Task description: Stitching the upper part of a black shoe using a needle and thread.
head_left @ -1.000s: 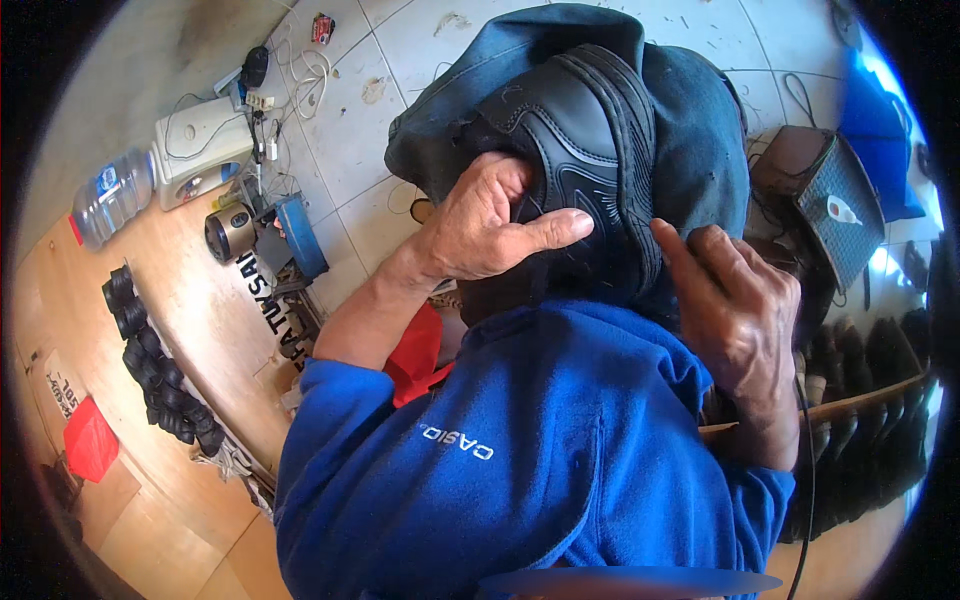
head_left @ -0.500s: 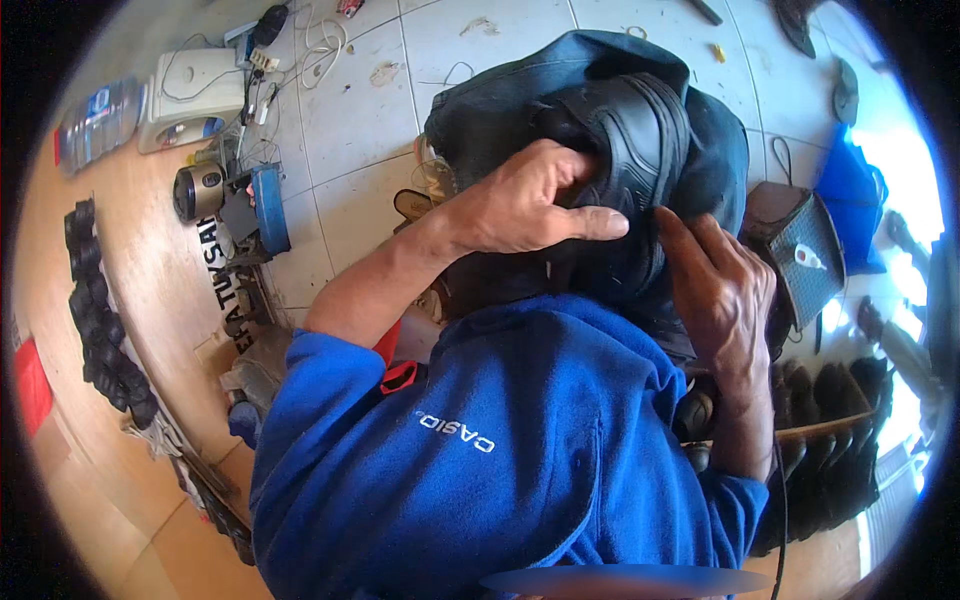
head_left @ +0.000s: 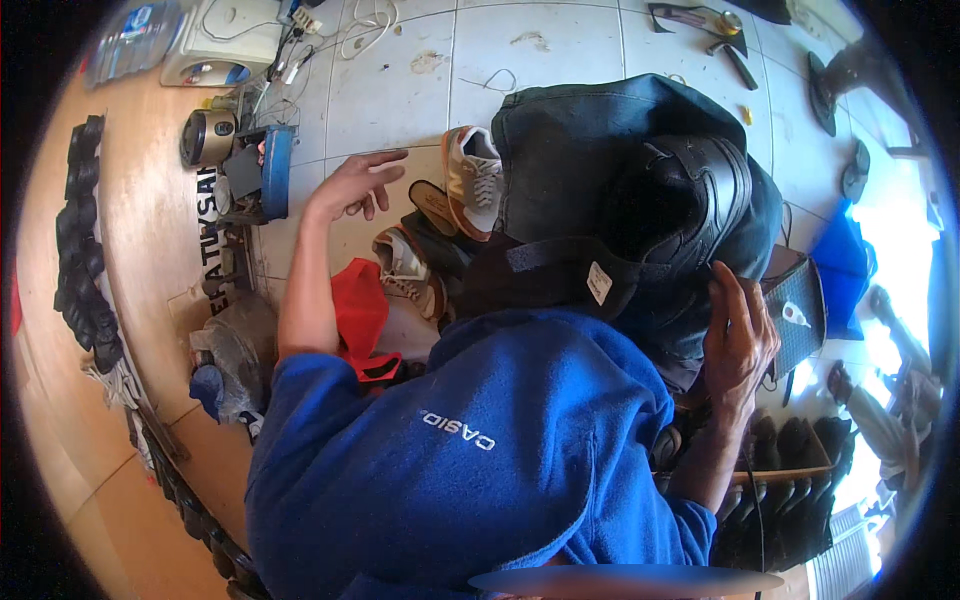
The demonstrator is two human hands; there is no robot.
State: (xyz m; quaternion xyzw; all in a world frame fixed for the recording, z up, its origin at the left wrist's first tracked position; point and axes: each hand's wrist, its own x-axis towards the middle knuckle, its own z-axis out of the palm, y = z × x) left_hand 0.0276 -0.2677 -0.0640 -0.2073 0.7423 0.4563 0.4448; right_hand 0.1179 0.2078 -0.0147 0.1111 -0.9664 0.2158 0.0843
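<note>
A black shoe (head_left: 722, 190) rests on the dark cloth (head_left: 575, 150) over my lap, its opening turned toward the left. My right hand (head_left: 740, 330) is beside the shoe's near right edge. Its fingertips are drawn together there, and whatever they pinch is too small to make out. Away to the left, my left hand (head_left: 362, 190) hangs in the air with its fingers apart and nothing in them. Below the shoe's opening lies a black fabric piece with a white label (head_left: 599, 284). Between my left hand and the lap cloth stands a grey sneaker (head_left: 474, 185) with laces.
A second sneaker (head_left: 408, 270) and a red cloth (head_left: 360, 310) lie left of my lap. A blue box (head_left: 275, 172) and a gold-coloured round can (head_left: 208, 138) are farther left. A hammer (head_left: 735, 62) lies on the far tiles. Right are a dark basket (head_left: 797, 308) and a shoe rack (head_left: 790, 470).
My left hand has left the shoe and swung out to the left. My right hand has shifted slightly down from the shoe's edge. The shoe's opening and labelled fabric now show.
</note>
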